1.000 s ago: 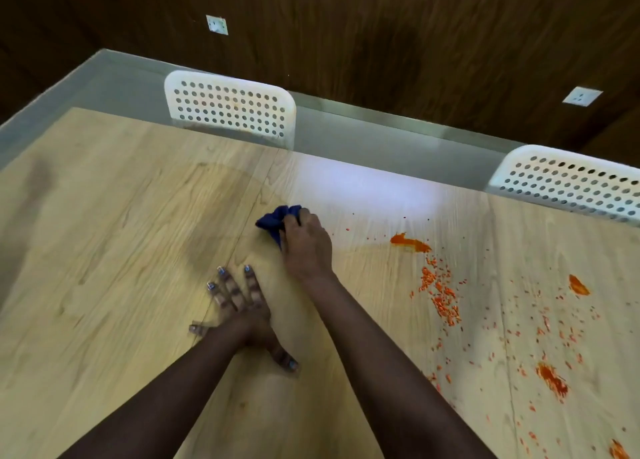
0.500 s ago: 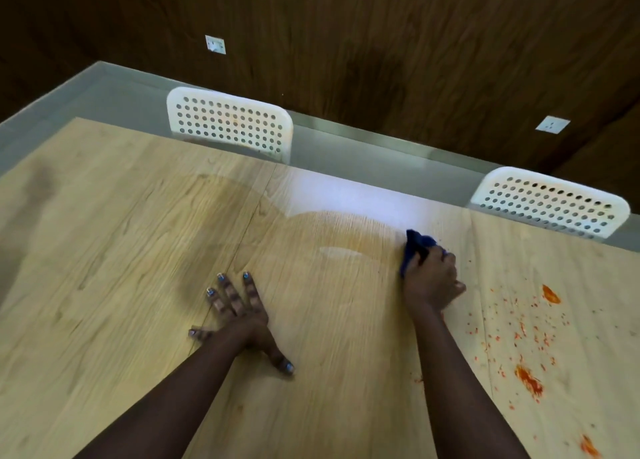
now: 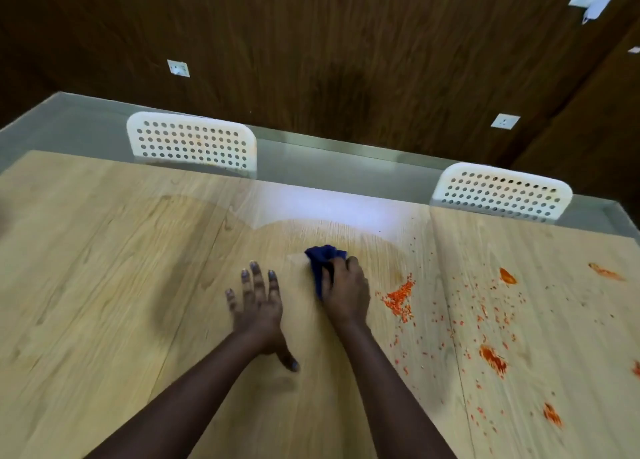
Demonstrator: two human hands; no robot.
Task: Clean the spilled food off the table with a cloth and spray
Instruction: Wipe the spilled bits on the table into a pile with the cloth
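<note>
The right hand (image 3: 344,290) has swept back leftward from half a second ago, fingers bunched around the dark blue cloth (image 3: 322,261) on the wooden table (image 3: 104,285). Beside it, the left hand (image 3: 258,306) lies flat, fingers spread. Orange spilled food (image 3: 398,297) sits just right of the cloth, with more scattered farther right.

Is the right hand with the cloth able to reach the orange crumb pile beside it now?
Probably yes: the right hand holds the cloth just left of the pile, with only bare table between them.

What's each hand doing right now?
Left hand: open, flat on the table.
Right hand: grips the blue cloth.
</note>
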